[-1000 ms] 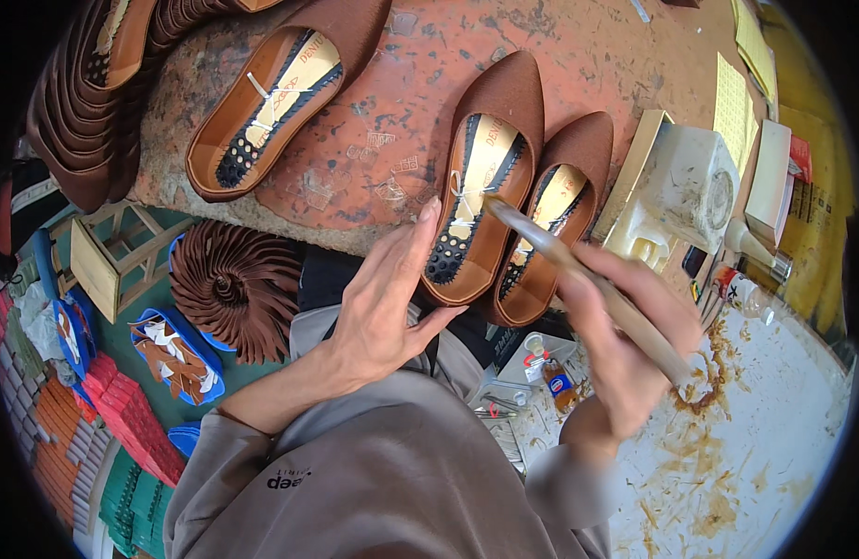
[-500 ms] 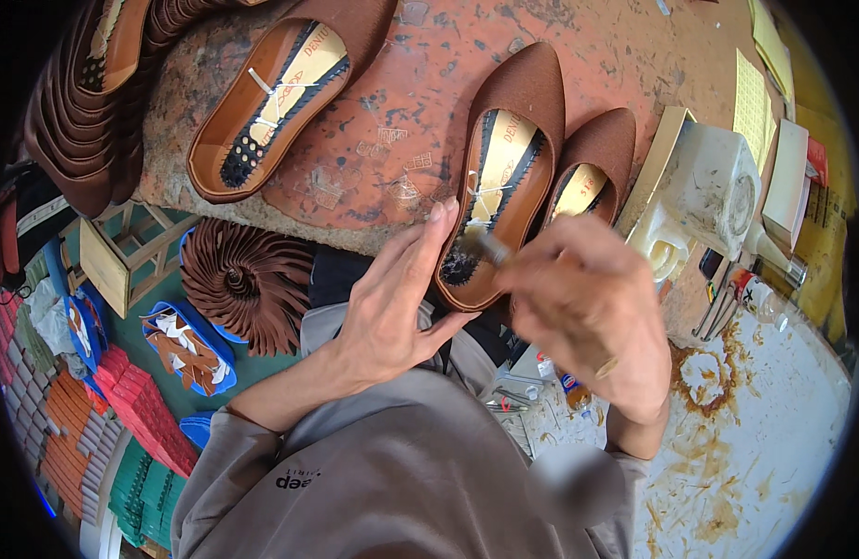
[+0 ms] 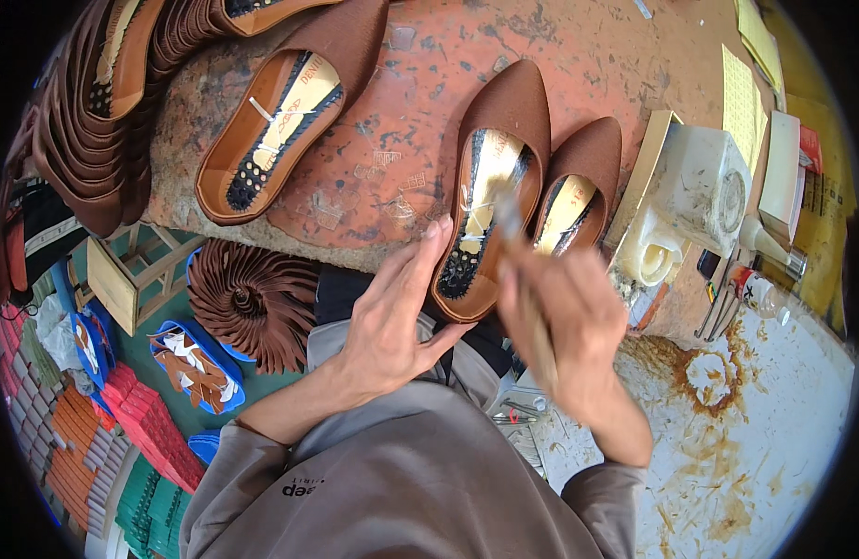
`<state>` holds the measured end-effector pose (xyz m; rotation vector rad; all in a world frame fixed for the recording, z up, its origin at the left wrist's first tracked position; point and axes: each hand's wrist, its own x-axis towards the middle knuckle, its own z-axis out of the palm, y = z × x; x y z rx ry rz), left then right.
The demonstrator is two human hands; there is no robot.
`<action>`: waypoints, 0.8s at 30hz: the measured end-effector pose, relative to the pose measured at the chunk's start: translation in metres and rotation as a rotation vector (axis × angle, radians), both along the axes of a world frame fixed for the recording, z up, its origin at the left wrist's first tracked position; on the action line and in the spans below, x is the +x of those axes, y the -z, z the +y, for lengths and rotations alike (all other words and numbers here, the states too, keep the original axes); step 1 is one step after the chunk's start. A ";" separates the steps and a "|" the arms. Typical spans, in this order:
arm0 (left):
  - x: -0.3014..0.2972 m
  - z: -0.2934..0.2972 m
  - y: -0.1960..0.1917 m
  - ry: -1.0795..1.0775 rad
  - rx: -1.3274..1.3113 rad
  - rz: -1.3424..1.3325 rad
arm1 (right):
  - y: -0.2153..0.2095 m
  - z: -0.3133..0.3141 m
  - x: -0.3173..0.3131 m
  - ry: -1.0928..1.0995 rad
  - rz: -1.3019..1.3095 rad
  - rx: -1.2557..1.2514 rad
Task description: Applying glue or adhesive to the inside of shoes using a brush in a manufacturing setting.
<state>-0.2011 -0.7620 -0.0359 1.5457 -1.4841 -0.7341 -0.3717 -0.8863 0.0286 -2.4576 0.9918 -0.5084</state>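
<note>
A brown pointed slip-on shoe [image 3: 506,104] lies on the worn red-brown tabletop, toe pointing away, its insole cream with a dark perforated heel part. My left hand [image 3: 388,317] braces it, with straight fingers along its left side and the thumb at the heel. In my closed right hand [image 3: 579,321] is a brush [image 3: 511,222] with a pale handle and metal band. Its blurred head is over the middle of the insole; whether it touches, I cannot tell. A matching shoe [image 3: 593,149] lies close on the right, partly hidden by my right hand.
Another brown shoe [image 3: 350,56] lies at the left, near stacked brown shoe pieces [image 3: 85,168]. At right stand a dirty white plastic container [image 3: 700,177] with an opening, a clear bottle [image 3: 763,296] and thin tools. Below left are a fanned brown stack [image 3: 248,293] and a blue tray [image 3: 232,384].
My right hand has moved the brush from the heel part up to the middle of the insole. My left hand stays on the shoe. The whole view has shifted slightly.
</note>
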 end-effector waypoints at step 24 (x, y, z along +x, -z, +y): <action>0.039 0.003 -0.021 -0.134 0.055 -0.464 | -0.046 0.003 -0.131 0.877 -0.032 0.052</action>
